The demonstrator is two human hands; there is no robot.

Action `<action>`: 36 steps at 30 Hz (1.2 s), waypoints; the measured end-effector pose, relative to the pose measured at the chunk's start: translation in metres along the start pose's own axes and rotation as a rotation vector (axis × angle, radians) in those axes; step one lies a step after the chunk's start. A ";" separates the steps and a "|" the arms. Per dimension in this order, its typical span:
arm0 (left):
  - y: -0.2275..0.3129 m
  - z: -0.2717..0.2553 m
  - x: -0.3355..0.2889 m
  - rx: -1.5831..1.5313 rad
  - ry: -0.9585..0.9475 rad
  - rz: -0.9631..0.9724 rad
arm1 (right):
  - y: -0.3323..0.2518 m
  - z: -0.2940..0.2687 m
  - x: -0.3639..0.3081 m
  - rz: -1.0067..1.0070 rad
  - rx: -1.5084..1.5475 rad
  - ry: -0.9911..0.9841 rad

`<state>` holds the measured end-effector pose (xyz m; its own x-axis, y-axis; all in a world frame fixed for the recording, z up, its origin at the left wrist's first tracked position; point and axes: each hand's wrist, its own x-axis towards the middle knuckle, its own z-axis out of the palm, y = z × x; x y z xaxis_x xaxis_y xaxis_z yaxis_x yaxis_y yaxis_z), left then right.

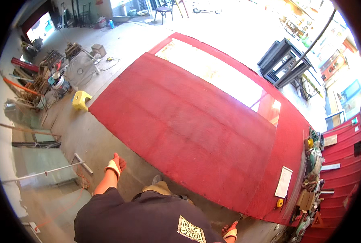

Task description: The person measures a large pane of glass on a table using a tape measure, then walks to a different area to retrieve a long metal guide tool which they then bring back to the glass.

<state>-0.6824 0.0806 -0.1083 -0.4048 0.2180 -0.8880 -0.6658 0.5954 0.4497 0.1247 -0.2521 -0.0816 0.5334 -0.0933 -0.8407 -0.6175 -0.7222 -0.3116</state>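
Note:
A large table with a red cover point(180, 121) stretches out in front of me. On its far part lies a glossy pane, apparently glass point(212, 73), bright with reflections. My left hand point(116, 165), in an orange and cream glove, hangs off the near left edge, fingers curled, with nothing visible in it. Low at the near right edge, my right hand point(230, 231), gloved alike, closes on a thin dark tool point(240, 218) whose kind I cannot make out. A white sheet of paper point(284, 182) and a yellow tape measure point(279, 203) rest on the table's right end.
A yellow stool point(81, 100) stands by the left corner. Glass sheets point(42, 164) and a T-shaped bar point(83, 163) lie to the left. Clutter point(310, 178) lines the right side. Dark frames point(283, 60) are stacked beyond the table.

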 end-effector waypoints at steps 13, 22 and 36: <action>0.062 0.061 -0.033 0.109 -0.073 0.052 | -0.046 0.082 -0.039 -0.109 0.047 0.106; 0.062 0.062 -0.010 0.212 -0.136 0.064 | -0.040 0.077 -0.043 -0.202 0.002 -0.019; -0.085 -0.025 -0.029 0.448 -0.203 0.004 | 0.012 0.067 -0.017 -0.128 0.495 -0.245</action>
<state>-0.6292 0.0044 -0.1184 -0.2464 0.3406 -0.9073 -0.3111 0.8589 0.4069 0.0697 -0.2135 -0.1005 0.5087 0.1779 -0.8424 -0.7856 -0.3045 -0.5387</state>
